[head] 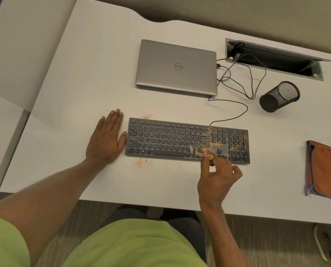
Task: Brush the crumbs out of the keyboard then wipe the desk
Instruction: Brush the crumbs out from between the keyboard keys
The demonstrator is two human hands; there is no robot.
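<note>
Looking down on a pale off-white desk (pixel 83 83), with grey-brown carpet (pixel 257 237) under its front edge and a beige wall (pixel 237 14) behind. Centre stage, close to that front edge, sits the black keyboard (pixel 170 140), its cable (pixel 246 109) trailing off the back edge. Orange-tan crumbs (pixel 215 144) dust its right half, arrows and number pad especially, and two small patches lie on the desk by its left end, one behind, one in front. It lies crosswise, long axis left to right, space-bar row toward the person, right end a touch lower in view. Right hand (pixel 218 180) pinches a small wooden-handled brush (pixel 209 156) between thumb and fingertips, over the lower right keys, pale bristles blurred and aimed up-left. Left hand (pixel 105 143) lies flat, fingers straight and together, just beside the keyboard's left end. Behind: a closed silver laptop (pixel 177 67), a black mesh pen cup (pixel 279 97), a recessed cable hatch (pixel 272 58). Far right, a folded orange cloth (pixel 324 166).
</note>
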